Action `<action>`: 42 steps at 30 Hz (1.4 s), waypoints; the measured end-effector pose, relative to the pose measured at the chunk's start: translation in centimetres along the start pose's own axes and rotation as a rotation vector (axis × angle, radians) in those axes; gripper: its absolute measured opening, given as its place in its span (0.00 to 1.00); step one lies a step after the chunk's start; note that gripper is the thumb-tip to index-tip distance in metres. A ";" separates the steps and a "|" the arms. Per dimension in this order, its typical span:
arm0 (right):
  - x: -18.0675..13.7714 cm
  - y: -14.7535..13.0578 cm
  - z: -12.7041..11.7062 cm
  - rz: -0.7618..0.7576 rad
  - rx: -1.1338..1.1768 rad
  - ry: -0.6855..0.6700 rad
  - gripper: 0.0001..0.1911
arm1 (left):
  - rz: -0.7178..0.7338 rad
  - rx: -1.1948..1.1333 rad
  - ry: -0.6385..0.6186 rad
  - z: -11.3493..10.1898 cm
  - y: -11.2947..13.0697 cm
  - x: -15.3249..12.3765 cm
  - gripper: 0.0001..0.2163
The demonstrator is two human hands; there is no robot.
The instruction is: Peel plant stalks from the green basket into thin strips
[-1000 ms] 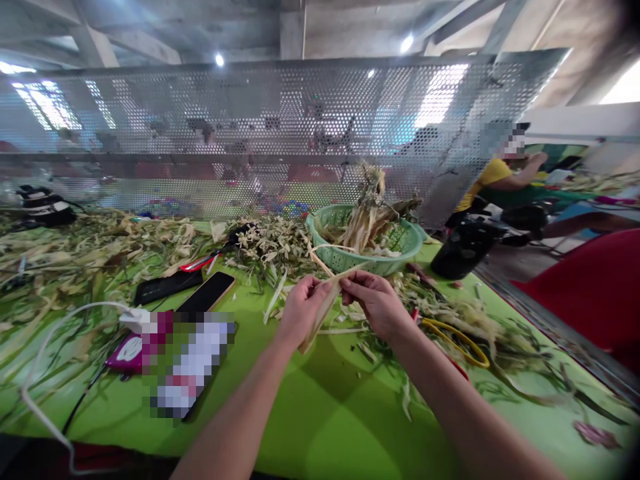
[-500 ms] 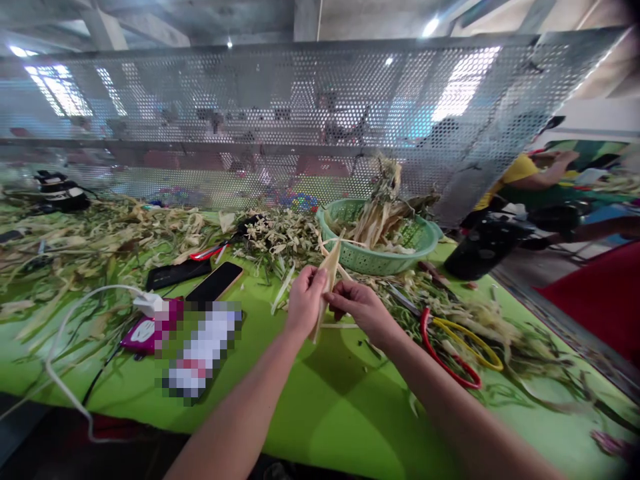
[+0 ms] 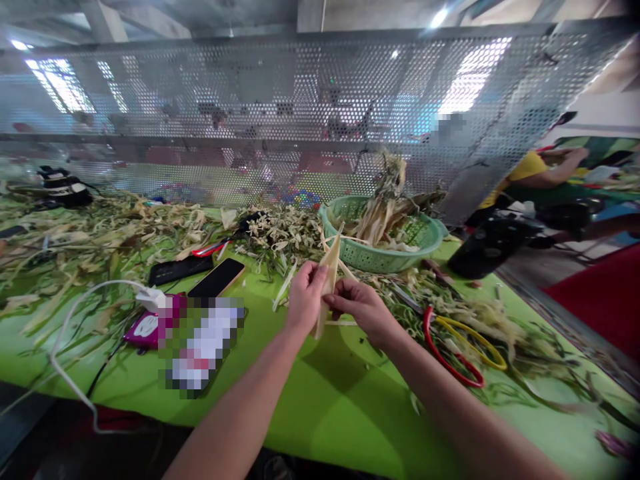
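Note:
A pale dried leaf strip (image 3: pixel 330 263) stands nearly upright between both hands above the green table (image 3: pixel 340 400). My left hand (image 3: pixel 305 299) is closed around its middle. My right hand (image 3: pixel 361 308) pinches its lower part from the right side. Just behind the hands stands a green plastic basket (image 3: pixel 425 248) filled with dried leaves. Scissors with red and yellow handles (image 3: pixel 457 347) lie on the table to the right of my right hand.
Heaps of leaf strips (image 3: pixel 100 233) cover the left and back of the table. Phones (image 3: pixel 217 278), a white charger with cable (image 3: pixel 150 297) and a black device lie at left. A perforated metal screen (image 3: pixel 300 113) backs the table. A person in a yellow sleeve (image 3: pixel 520 170) works at the right.
The strip has turned from a slant to nearly upright, and my right hand has slid down to its lower part. The view shifted slightly leftward.

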State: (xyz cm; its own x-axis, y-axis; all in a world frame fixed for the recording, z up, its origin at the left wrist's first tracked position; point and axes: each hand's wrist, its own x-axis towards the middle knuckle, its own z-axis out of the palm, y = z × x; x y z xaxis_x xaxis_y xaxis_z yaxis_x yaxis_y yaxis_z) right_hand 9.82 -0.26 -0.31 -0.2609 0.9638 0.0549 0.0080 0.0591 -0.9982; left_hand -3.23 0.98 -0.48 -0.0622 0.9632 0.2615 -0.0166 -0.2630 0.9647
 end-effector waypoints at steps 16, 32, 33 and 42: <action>-0.4 -1.1 -0.2 -0.026 0.038 0.002 0.13 | -0.014 -0.017 0.068 -0.5 0.1 0.2 0.16; -0.6 -1.3 0.2 -0.053 0.004 0.002 0.13 | 0.121 0.189 0.197 -1.1 -0.2 0.9 0.15; -0.6 -1.2 0.2 -0.053 0.005 0.005 0.14 | 0.128 0.197 0.198 -1.1 -0.2 0.9 0.15; -0.2 -1.3 -1.3 -0.090 -0.009 0.200 0.16 | -0.131 -0.056 -0.263 -1.0 -0.1 0.8 0.17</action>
State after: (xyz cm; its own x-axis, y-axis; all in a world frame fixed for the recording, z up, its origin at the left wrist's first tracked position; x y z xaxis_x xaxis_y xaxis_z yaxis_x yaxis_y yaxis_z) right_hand 11.12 -0.22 1.03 -0.0646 0.9869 0.1479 0.0019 0.1483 -0.9889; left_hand -4.26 1.69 -0.39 0.2048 0.9686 0.1411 -0.0628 -0.1309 0.9894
